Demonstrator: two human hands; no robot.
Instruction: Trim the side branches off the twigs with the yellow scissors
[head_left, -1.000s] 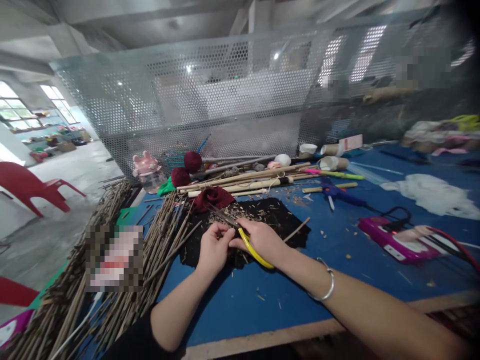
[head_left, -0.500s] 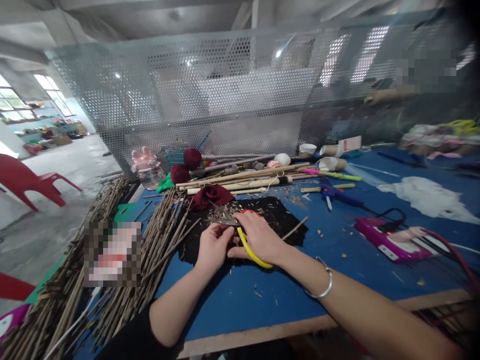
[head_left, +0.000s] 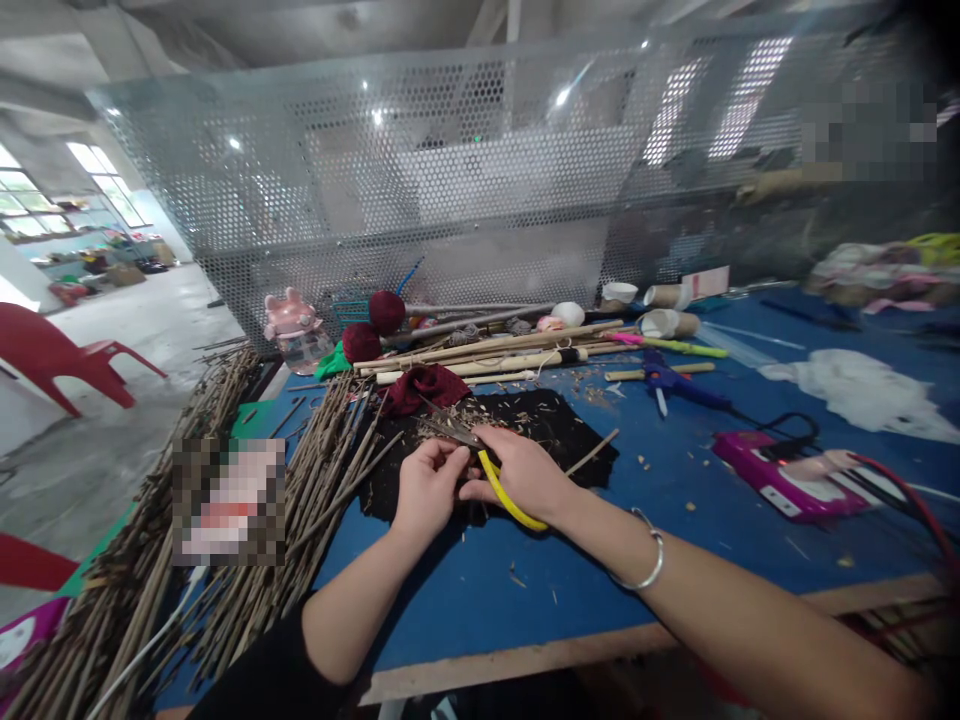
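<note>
My right hand is closed around a pair of scissors with a yellow handle loop. Their metal blades point away from me and to the left, over the black cloth. Close beside them, my left hand is pinched, thumb against fingers. Whatever lies in that pinch is hidden or too small to name. Wood chips and short twig bits are scattered over the cloth around both hands. A dark red knitted cloth lies crumpled just beyond the blades, and a loose twig rests on the right side.
Bundles of thin twigs lie at the left. Wooden sticks and dark red balls are at the back, before a perforated metal screen. A blue glue gun and a purple power strip with cables sit right.
My right hand has turned slightly with the scissors, and the red part seen by its fingers earlier is hidden. My left hand stays almost in place, still pinched.
</note>
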